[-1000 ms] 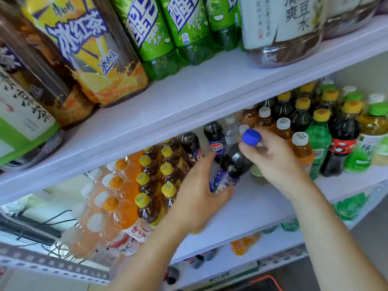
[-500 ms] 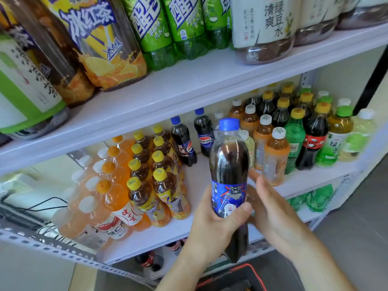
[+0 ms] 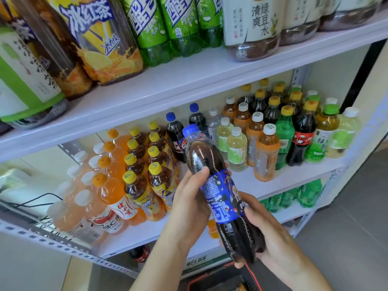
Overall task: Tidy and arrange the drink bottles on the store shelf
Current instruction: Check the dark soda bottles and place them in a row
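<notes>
A dark cola bottle (image 3: 220, 185) with a blue cap and blue label is held in front of the middle shelf (image 3: 294, 175), tilted with its cap up and to the left. My left hand (image 3: 189, 204) grips its upper body, thumb across the front above the label. My right hand (image 3: 270, 234) grips its lower half from the right and below. Two more cola bottles (image 3: 176, 135) with blue caps stand at the back of the shelf.
Yellow-capped tea bottles (image 3: 147, 173) and orange drinks (image 3: 109, 185) fill the shelf's left; green, orange and dark bottles (image 3: 283, 131) fill the right. Large bottles (image 3: 172, 26) stand on the upper shelf. A basket with red handles (image 3: 226, 278) sits below.
The cola bottle came off the shelf and toward me, first upright, now tilted left. My right hand moved from its cap down to its lower half. The view pulled back.
</notes>
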{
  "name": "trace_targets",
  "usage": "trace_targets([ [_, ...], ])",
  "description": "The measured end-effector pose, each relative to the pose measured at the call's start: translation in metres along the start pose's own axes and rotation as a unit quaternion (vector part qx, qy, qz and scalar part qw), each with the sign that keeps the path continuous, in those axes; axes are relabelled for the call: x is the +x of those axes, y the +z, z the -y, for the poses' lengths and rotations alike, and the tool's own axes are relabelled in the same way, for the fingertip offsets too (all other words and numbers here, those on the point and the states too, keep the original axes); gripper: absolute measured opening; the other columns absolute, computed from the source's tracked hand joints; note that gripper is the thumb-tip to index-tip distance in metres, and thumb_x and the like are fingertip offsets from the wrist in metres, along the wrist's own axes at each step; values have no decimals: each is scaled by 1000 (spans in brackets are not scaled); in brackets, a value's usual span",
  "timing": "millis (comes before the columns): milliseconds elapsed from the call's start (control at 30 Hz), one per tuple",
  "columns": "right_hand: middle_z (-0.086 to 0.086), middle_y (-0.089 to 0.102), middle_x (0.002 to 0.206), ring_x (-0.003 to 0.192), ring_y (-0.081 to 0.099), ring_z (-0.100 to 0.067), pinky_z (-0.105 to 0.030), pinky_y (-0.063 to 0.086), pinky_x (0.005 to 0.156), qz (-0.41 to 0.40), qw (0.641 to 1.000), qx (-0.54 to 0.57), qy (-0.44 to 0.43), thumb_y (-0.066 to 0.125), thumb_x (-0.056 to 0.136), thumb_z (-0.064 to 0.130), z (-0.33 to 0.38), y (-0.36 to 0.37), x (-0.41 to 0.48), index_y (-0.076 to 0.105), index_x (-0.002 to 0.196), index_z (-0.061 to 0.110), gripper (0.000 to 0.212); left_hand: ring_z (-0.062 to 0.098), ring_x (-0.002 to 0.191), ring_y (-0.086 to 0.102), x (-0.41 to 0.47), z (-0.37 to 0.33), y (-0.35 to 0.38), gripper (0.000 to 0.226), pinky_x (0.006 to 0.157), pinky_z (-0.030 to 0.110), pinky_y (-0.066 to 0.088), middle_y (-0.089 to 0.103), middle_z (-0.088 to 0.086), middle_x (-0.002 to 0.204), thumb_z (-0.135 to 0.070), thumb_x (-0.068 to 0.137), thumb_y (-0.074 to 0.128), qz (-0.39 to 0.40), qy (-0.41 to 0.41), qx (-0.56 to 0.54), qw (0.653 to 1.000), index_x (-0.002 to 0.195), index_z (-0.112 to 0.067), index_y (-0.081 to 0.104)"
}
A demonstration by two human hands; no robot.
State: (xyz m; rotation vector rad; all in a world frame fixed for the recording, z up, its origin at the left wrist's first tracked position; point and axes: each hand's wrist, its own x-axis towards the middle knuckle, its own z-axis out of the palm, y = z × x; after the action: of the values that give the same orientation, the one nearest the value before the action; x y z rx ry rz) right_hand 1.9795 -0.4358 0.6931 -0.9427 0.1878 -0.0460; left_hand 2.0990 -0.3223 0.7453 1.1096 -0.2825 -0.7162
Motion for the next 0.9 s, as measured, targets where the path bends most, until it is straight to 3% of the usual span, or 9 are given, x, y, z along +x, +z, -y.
trace_targets([
  [100,-23,67,114,92,69,-41,-37,56,54,29,999,30,35,77,71,58,0,1,-2,56,132,34,69,34,107,66,0,-3,1,63,86,46,57,67,23,118,-28,70,79,24,6,-51,998,124,-2,59],
  [167,-28,64,115,92,67,-41,-36,54,50,53,996,51,49,72,76,58,-2,2,-3,54,134,33,66,33,96,69,-1,-3,4,52,80,45,58,69,22,106,-22,68,81,-13,31,-49,998,114,-4,64],
  [367,-26,62,108,81,65,-35,-39,57,59,7,997,79,-7,95,56,28,-7,-9,-4,65,104,28,57,22,92,64,2,-10,8,60,88,45,53,66,8,102,-22,70,78,-90,106,2,990,124,-9,56],
  [533,-33,66,88,60,69,-37,-31,53,43,84,978,158,109,82,64,58,2,-4,-6,69,112,5,72,35,104,59,1,-26,-10,57,88,47,47,57,23,117,-19,72,70,-9,81,-91,993,126,-7,54],
  [633,-28,67,75,56,68,-34,-30,52,41,108,965,202,128,68,73,67,2,-7,-5,73,97,2,69,31,83,59,-2,-33,-12,62,56,31,54,55,21,112,-20,73,70,10,103,-59,993,129,-1,50],
  [700,-28,66,74,56,68,-34,-30,52,40,93,965,203,135,50,84,68,1,-11,-4,73,92,0,73,28,78,61,-3,-33,-10,64,53,29,53,60,18,106,-18,74,72,-11,115,-42,992,131,0,50],
  [767,-30,67,81,61,68,-35,-30,53,41,70,970,190,133,65,77,63,2,-9,-4,74,96,-2,68,27,86,66,-4,-31,-11,55,67,38,58,67,14,104,-15,76,73,-26,126,-31,991,127,-4,56],
  [833,-27,70,92,71,71,-35,-33,55,47,31,976,182,114,92,49,49,3,-5,-4,75,102,2,72,26,91,68,-3,-31,-13,47,79,44,56,70,13,104,-18,75,76,-37,136,-14,990,120,-9,62],
  [900,-20,72,105,83,73,-32,-38,58,58,-7,981,175,77,98,37,43,0,-5,-4,77,105,13,78,30,92,69,-2,-34,-14,54,83,48,56,70,16,107,-23,69,81,-62,142,8,988,119,-9,63],
])
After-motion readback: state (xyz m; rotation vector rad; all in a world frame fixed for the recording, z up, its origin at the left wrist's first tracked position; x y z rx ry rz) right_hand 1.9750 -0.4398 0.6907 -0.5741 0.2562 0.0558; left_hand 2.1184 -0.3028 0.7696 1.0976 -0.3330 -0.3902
